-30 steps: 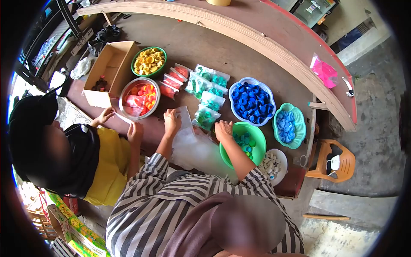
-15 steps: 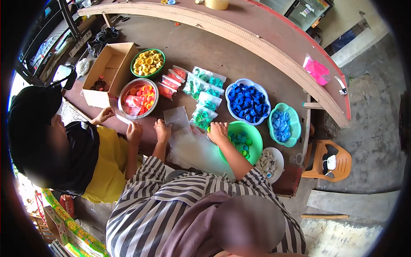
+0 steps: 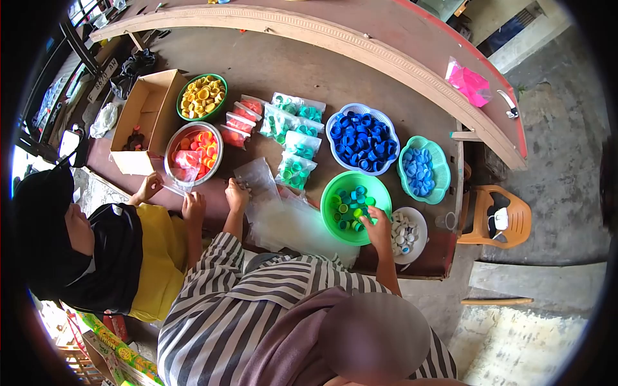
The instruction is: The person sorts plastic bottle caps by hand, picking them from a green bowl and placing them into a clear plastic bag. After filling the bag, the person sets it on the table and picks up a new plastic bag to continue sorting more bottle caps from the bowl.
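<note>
My left hand (image 3: 237, 197) is closed on the edge of a clear plastic bag (image 3: 256, 175), which lies over other clear plastic (image 3: 290, 225) on the table. My right hand (image 3: 380, 229) reaches over the rim of a green bowl (image 3: 327, 222), thumb and fingers apart and curved above the caps. Green and teal bottle caps (image 3: 351, 207) lie in this bowl. Filled bags of green caps (image 3: 295, 172) lie beyond my hands. A white bowl (image 3: 421, 235) of pale caps stands beside my right wrist.
A co-worker's hands (image 3: 193, 207) hold a small plastic bag at left, near a metal bowl (image 3: 219, 161) of orange caps. Blue caps (image 3: 362, 140), light-blue caps (image 3: 418, 172), yellow caps (image 3: 203, 96) and a cardboard box (image 3: 154, 87) are around. A wooden rail (image 3: 309, 24) borders the back.
My right hand has moved right, from beside the plastic bag to the green bowl. My left hand keeps hold of the bag. The whole view has shifted slightly.
</note>
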`<state>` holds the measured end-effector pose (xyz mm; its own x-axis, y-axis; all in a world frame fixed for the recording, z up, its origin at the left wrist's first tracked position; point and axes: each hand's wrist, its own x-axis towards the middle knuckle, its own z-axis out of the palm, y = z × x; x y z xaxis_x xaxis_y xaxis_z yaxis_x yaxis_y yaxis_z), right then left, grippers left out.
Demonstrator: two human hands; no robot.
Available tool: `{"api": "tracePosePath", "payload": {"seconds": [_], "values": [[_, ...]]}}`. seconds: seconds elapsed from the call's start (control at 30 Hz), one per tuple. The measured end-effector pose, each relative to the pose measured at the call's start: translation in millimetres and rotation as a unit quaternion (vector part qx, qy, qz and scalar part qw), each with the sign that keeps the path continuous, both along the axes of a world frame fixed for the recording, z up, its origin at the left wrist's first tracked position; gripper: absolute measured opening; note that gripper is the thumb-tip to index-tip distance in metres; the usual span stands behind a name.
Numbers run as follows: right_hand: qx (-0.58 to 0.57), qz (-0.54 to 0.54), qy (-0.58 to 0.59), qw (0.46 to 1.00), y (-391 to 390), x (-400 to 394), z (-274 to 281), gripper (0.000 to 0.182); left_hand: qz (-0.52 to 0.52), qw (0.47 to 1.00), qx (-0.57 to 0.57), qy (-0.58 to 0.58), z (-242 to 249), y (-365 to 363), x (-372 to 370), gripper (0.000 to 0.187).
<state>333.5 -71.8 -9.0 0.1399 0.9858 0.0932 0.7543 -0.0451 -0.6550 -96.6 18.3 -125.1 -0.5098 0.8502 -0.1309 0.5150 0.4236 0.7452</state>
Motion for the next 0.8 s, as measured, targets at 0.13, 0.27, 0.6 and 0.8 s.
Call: {"api": "tracePosePath", "payload": {"seconds": [0.13, 0.27, 0.6, 0.8], "values": [[0.017, -0.048, 0.051, 0.997, -14.2, 2.7, 2.2, 0.032, -0.027, 0.995, 0.092, -0.034, 26.6, 15.3, 7.4, 0.045], [0.031, -0.015, 0.063, 0.997, -9.6, -19.7, 20.7, 0.03, -0.149, 0.963, 0.213, -0.074, 100.9, 30.5, 20.8, 0.048], [0.011, 0.087, 0.236, 0.968, 0.2, -66.8, 69.6, 0.067, -0.409, 0.842, 0.172, -0.306, 208.8, 10.5, 86.5, 0.046], [-0.036, 0.088, 0.36, 0.928, -11.6, -48.3, 64.8, 0.041, -0.508, 0.832, 0.077, -0.211, 226.2, 4.8, 125.7, 0.048]]}}
